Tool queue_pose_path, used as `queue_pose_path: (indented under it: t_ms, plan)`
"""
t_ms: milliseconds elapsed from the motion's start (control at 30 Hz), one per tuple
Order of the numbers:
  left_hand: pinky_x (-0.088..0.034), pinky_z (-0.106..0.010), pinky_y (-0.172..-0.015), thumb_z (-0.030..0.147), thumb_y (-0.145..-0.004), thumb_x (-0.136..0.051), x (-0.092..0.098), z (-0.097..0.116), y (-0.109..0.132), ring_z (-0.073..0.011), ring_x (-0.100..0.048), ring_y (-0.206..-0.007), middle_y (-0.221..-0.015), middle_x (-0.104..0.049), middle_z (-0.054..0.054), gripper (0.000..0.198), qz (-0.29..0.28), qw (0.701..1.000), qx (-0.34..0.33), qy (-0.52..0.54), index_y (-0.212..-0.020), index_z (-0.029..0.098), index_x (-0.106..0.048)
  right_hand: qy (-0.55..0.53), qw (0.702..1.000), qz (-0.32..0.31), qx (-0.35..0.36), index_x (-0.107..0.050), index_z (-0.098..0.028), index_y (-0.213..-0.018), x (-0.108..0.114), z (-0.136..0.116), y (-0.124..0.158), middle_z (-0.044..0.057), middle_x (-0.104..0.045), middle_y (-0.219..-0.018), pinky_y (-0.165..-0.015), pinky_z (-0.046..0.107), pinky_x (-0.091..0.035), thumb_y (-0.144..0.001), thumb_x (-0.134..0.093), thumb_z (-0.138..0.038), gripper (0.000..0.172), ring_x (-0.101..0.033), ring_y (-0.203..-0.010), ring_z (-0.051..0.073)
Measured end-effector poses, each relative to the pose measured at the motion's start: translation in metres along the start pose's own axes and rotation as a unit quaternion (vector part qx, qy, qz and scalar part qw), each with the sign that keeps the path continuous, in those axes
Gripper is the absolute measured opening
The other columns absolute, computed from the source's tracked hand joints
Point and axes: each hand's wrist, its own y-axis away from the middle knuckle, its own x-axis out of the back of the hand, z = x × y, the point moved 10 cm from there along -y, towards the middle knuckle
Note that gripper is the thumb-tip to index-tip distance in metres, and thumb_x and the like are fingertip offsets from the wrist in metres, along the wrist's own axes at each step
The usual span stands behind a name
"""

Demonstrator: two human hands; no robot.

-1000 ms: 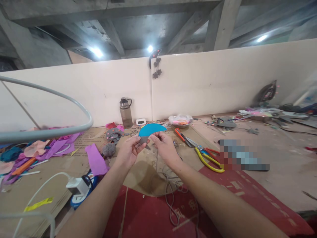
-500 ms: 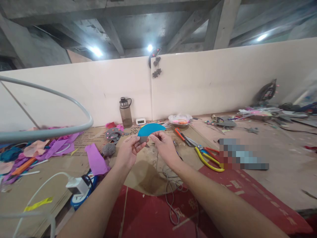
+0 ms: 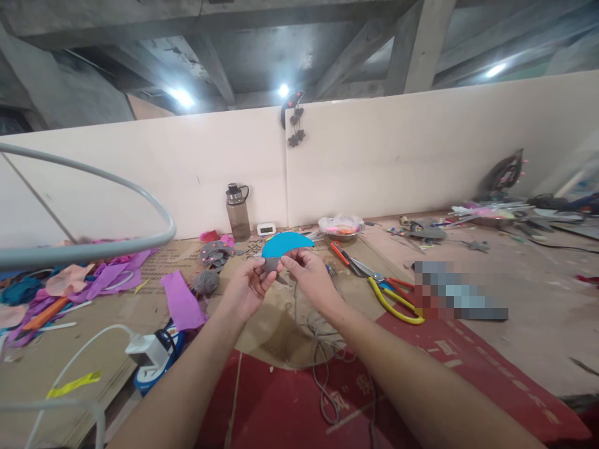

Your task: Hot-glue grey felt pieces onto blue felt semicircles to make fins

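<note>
I hold a blue crescent-shaped piece (image 3: 286, 243) up over the table with both hands. My left hand (image 3: 247, 288) pinches its lower left part, together with a small grey piece (image 3: 270, 265) under the blue one. My right hand (image 3: 309, 279) pinches the lower edge from the right, fingers closed on it. A thin grey cord (image 3: 322, 349) trails from below my hands down onto the table.
A water bottle (image 3: 238, 213) and a small clock (image 3: 266, 229) stand by the white partition. Yellow-handled pliers (image 3: 392, 300) and scissors (image 3: 350, 260) lie to the right. Purple paper strips (image 3: 180, 302), a grey yarn ball (image 3: 204, 282), a white plug (image 3: 146, 350) and a grey hoop (image 3: 93, 249) are left.
My two hands have drawn slightly closer together on the blue piece. The piece stays at about the same height.
</note>
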Motion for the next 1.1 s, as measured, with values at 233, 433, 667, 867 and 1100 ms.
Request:
queue_pose_path:
  t_ms: [233,433,667,867,1100]
  plan:
    - [-0.055,-0.016,-0.056,0.011,-0.071,-0.053,-0.004,-0.005,0.002,-0.0121,-0.066,-0.060,-0.069,-0.069,-0.009,0.011,-0.012,1.000,0.026,-0.001,-0.076,0.010,-0.062,-0.047,0.999,-0.001,-0.013,-0.053,-0.019,-0.078,0.000,0.004,-0.001,0.000,-0.061,-0.066,-0.052,0.024,-0.037,-0.070,-0.064,-0.041,0.025,-0.050,-0.057,0.012]
    - [-0.057,-0.022,-0.059,0.009,-0.067,-0.055,-0.007,0.007,0.004,-0.0141,-0.067,-0.063,-0.069,-0.069,-0.005,0.007,-0.018,0.999,-0.031,0.003,-0.070,0.013,-0.059,-0.069,0.997,-0.035,-0.018,-0.058,-0.020,-0.071,-0.005,0.005,-0.001,-0.002,-0.060,-0.066,-0.048,0.023,-0.031,-0.070,-0.063,-0.037,0.018,-0.041,-0.050,0.009]
    - [-0.057,-0.020,-0.059,0.011,-0.071,-0.058,-0.011,0.008,0.005,-0.0144,-0.067,-0.066,-0.070,-0.069,-0.006,0.008,-0.042,0.998,-0.038,-0.006,-0.075,0.011,-0.064,-0.117,0.991,-0.035,-0.058,-0.064,-0.017,-0.069,-0.004,0.008,-0.002,-0.001,-0.061,-0.062,-0.048,0.023,-0.027,-0.063,-0.070,-0.037,0.021,-0.039,-0.048,0.007]
    - [-0.057,-0.020,-0.062,0.011,-0.073,-0.057,-0.008,0.009,0.003,-0.0131,-0.066,-0.063,-0.068,-0.069,-0.006,0.007,-0.030,0.998,-0.048,0.000,-0.075,0.011,-0.064,-0.132,0.989,-0.052,-0.043,-0.069,-0.018,-0.070,-0.005,0.003,-0.001,0.001,-0.066,-0.067,-0.050,0.023,-0.030,-0.064,-0.071,-0.035,0.019,-0.047,-0.053,0.008]
    - [-0.057,-0.020,-0.062,0.009,-0.072,-0.061,-0.004,0.015,0.000,-0.0108,-0.065,-0.064,-0.074,-0.069,-0.004,0.006,-0.027,0.996,-0.087,-0.002,-0.077,0.012,-0.063,-0.107,0.992,-0.027,-0.064,-0.068,-0.016,-0.069,0.000,0.008,-0.003,-0.002,-0.062,-0.062,-0.052,0.023,-0.032,-0.059,-0.076,-0.035,0.023,-0.045,-0.052,0.008]
